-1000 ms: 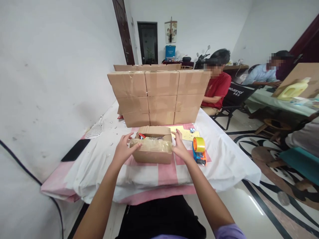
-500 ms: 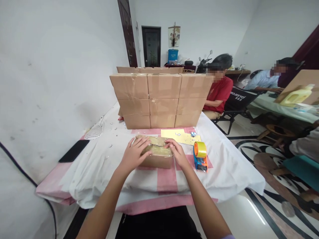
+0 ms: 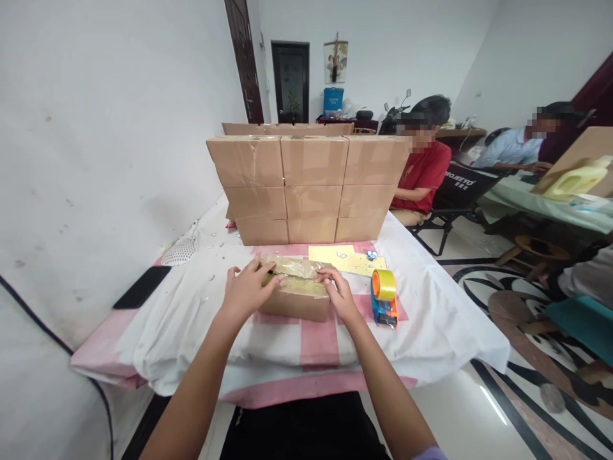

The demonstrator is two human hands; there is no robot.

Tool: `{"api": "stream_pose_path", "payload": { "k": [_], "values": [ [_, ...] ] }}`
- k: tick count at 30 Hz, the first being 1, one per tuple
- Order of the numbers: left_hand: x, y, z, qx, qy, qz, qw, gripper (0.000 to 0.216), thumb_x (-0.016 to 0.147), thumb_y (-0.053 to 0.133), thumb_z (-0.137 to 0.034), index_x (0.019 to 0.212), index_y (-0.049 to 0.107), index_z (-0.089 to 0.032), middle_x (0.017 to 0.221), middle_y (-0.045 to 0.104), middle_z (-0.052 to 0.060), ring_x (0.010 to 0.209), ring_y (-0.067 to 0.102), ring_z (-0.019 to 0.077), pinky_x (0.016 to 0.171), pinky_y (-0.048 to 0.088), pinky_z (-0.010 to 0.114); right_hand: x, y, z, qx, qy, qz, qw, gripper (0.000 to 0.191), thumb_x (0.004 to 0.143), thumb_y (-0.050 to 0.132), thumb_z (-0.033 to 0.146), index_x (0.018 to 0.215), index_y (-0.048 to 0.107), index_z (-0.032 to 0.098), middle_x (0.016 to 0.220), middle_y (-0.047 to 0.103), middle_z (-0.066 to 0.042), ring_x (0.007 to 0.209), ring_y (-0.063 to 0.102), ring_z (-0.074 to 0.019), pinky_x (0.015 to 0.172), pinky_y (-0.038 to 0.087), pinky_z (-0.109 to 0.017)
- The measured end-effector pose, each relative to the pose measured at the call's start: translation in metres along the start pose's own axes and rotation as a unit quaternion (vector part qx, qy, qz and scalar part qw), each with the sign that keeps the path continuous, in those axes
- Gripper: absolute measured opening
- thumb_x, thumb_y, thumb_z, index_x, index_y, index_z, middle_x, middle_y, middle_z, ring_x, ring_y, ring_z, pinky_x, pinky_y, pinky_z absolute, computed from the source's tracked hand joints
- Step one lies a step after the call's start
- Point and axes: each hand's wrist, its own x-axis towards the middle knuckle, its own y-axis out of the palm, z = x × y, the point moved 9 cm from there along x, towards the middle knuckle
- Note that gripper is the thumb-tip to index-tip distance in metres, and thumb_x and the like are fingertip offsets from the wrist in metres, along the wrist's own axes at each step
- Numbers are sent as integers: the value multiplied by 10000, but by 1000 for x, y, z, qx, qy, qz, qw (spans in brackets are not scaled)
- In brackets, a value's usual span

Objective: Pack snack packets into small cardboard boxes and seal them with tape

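A small cardboard box sits on the pink-and-white tablecloth in front of me, its taped flaps folded down on top. My left hand presses on the left end of the flaps, fingers spread. On the right end rests my right hand, fingers curled over the flap edge. An orange-and-blue tape dispenser stands just right of the box.
A stack of sealed cardboard boxes forms a wall behind. A yellow sheet lies between it and the small box. A black phone and a white swatter lie at the left. Two people sit at the right, beyond the table.
The box flaps stood open a second ago; both hands have folded them down and now press on top. My left hand has slid a little to the left.
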Motion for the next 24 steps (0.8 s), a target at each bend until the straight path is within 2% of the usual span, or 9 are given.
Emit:
{"api": "stream_pose_path", "payload": {
  "k": [3,8,12,15,18,21,24],
  "values": [
    [-1,9,14,-7,-15,21,1000,508,1025,362,-543,1473,520,-361,1558,516,100,1393,508,308,1126,311,585,-4,2,-3,17,-14,-19,1000,217,1011,490,349,1148,625,249,982,737,-60,1042,648,-266,1027,411,-461],
    [-6,5,9,35,18,-62,997,490,1039,355,-476,1442,570,-300,1675,328,60,1554,250,343,1141,273,602,-7,4,-7,61,-21,-45,997,224,1006,494,387,1094,646,248,1053,705,-73,1017,670,-253,1029,440,-457],
    [-2,11,7,-3,33,-53,998,482,1044,341,-426,1454,550,-283,1584,488,54,1476,412,293,1155,264,578,-7,3,-4,62,-27,-50,996,255,1003,497,406,1042,688,242,1116,684,-93,1202,608,-281,1067,440,-454],
    [-3,12,11,-26,17,-67,997,473,1038,356,-400,1454,544,-273,1560,519,46,1423,484,265,1136,293,545,-8,5,-2,52,-33,-52,997,305,1016,468,419,1188,658,254,1255,664,-101,1343,525,-292,1148,386,-485],
    [-7,14,13,-28,4,-76,997,467,1041,342,-374,1432,572,-263,1555,524,34,1422,484,253,1105,329,514,-9,5,-4,30,-49,-65,996,381,1027,434,439,1323,595,262,1429,580,-102,1447,425,-290,1211,315,-514],
    [-10,15,13,-11,0,-77,997,467,1045,324,-375,1380,630,-267,1550,526,15,1472,414,280,1088,338,522,-10,7,-6,7,-75,-65,995,363,1037,400,447,1249,635,268,1356,636,-92,1450,418,-290,1207,316,-538],
    [-9,16,11,-7,7,-69,998,470,1048,315,-366,1368,647,-275,1522,555,20,1459,431,288,1093,333,536,-8,6,-8,-10,-97,-60,993,362,1046,370,443,1153,671,272,1289,678,-81,1416,456,-294,1179,346,-552]
  ]
}}
